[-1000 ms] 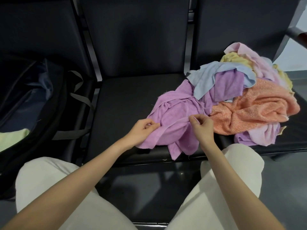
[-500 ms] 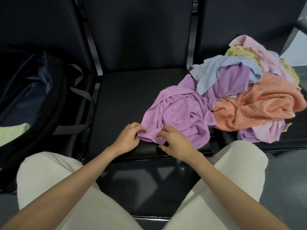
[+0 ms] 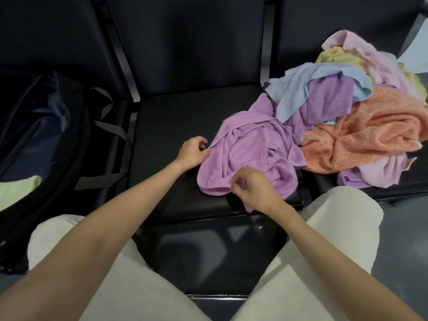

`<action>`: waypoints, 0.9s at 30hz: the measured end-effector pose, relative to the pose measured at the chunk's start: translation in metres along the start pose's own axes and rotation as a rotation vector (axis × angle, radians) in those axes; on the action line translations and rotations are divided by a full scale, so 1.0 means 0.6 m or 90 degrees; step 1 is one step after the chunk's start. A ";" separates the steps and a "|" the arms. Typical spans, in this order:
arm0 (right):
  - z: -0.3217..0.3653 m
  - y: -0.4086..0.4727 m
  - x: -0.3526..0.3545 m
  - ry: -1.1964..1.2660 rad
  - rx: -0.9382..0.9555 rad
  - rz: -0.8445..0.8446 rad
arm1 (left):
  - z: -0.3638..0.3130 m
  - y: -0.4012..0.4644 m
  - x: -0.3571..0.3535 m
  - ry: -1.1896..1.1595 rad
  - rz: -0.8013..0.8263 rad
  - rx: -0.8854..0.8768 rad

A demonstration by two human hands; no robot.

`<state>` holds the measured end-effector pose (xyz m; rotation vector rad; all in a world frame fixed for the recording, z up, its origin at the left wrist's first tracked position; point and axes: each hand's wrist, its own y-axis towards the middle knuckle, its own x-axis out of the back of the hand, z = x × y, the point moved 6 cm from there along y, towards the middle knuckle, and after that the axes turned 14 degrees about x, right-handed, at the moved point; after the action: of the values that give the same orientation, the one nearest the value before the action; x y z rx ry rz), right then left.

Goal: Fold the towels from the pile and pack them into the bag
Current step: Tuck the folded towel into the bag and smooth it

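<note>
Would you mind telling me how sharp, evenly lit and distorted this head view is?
Head view: wide-angle bending at the edges; dim overall, the black bag nearly lost in shadow; the purple towel and both hands, left hand and right hand, evenly lit and fairly sharp; soft reflections on the floor below.

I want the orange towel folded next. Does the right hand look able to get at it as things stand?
Probably yes. The orange towel lies exposed at the pile's front, nothing between, but the right hand is now pinching the purple towel.
</note>
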<state>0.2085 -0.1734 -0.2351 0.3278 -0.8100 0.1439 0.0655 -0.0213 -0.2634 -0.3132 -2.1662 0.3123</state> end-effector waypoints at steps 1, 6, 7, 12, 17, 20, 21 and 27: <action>-0.001 -0.003 0.012 0.058 -0.024 -0.025 | -0.011 0.010 -0.003 0.005 0.001 -0.003; -0.032 -0.014 0.063 0.254 -0.145 -0.208 | -0.053 0.020 -0.018 0.024 -0.022 -0.048; -0.040 -0.016 0.073 0.265 -0.169 -0.248 | -0.057 0.014 -0.010 -0.022 -0.052 -0.046; -0.071 -0.014 0.096 0.321 -0.279 -0.300 | -0.044 -0.060 0.075 -0.211 -0.235 -0.071; -0.054 -0.014 0.072 0.347 -0.274 -0.199 | 0.063 -0.105 0.140 -0.160 -0.311 0.039; -0.036 -0.019 0.052 0.330 -0.234 -0.139 | 0.144 -0.117 0.155 -0.121 -0.301 0.151; -0.032 -0.020 0.047 0.330 -0.223 -0.127 | 0.165 -0.123 0.155 -0.099 -0.288 0.179; -0.010 -0.040 0.055 0.323 -0.199 -0.166 | 0.188 -0.143 0.117 0.082 -0.130 0.275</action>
<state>0.2416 -0.1938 -0.2204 0.0895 -0.2751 -0.1408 -0.0758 -0.0904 -0.2459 0.1279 -1.9242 0.6126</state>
